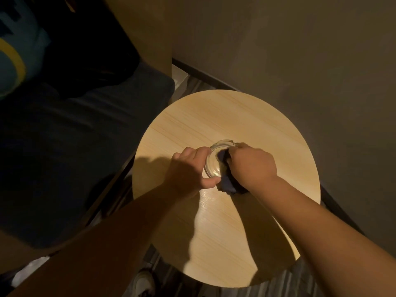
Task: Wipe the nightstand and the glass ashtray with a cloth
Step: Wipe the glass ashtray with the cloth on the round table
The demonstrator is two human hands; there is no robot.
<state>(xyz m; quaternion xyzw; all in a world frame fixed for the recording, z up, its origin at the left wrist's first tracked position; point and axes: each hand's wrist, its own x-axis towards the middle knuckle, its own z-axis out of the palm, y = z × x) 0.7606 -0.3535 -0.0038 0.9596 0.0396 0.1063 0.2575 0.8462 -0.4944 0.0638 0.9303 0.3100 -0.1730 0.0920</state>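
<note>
A: Dim room, warm light. A dark bed [81,133] fills the left of the frame, a grey wall [289,50] the upper right, and the round wooden nightstand [214,232] sits lower centre.

B: And the hands?

A: Left to right: the left hand [188,168] has its fingers and thumb curled round the near rim of the glass ashtray [212,161], which sits just above the middle of the tabletop. Then the right hand [252,166], fingers closed on a dark cloth [227,183] bunched into the bowl and trailing toward the lower edge of the dish.

B: What could go wrong?

A: I'd judge slipping is the main risk. Smooth glass on a slick top (the wood shows a sheen) could skate toward the edge if the wiping push outruns the steadying grip. A hard twist might also tip the dish onto its rim.

B: Anything else?

A: The loose tail of cloth could snag under the base and drag it.
</note>
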